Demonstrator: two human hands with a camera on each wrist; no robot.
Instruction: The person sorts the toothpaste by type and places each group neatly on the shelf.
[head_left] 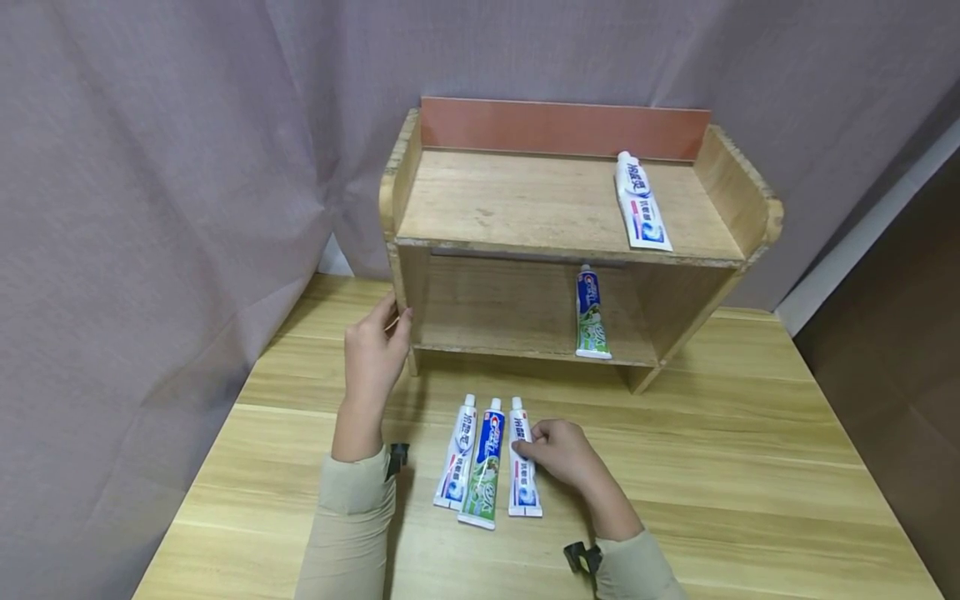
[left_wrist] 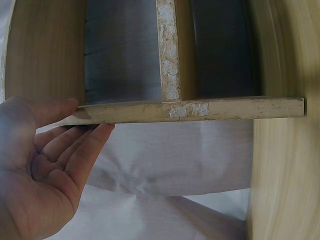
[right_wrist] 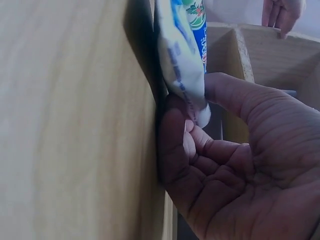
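My left hand (head_left: 377,343) holds the left side panel of a small wooden shelf (head_left: 517,204). In the left wrist view the thumb lies on one face of the panel (left_wrist: 240,108) and the fingers on the other. On the table, my right hand (head_left: 564,450) pinches a white toothpaste tube (head_left: 523,483) by its side, thumb on top; the right wrist view shows fingers curled under the tube (right_wrist: 182,65). Just left of it lie a blue-green toothpaste tube (head_left: 483,475) and another white toothpaste tube (head_left: 458,462), side by side, caps toward the shelf.
One white tube (head_left: 641,204) lies at the right of the upper shelf board. A blue-green tube (head_left: 591,312) lies on the lower board. A reddish strip (head_left: 562,127) stands along the shelf's back, before a grey curtain (head_left: 187,167). Wood-patterned table (head_left: 750,467) surrounds the shelf.
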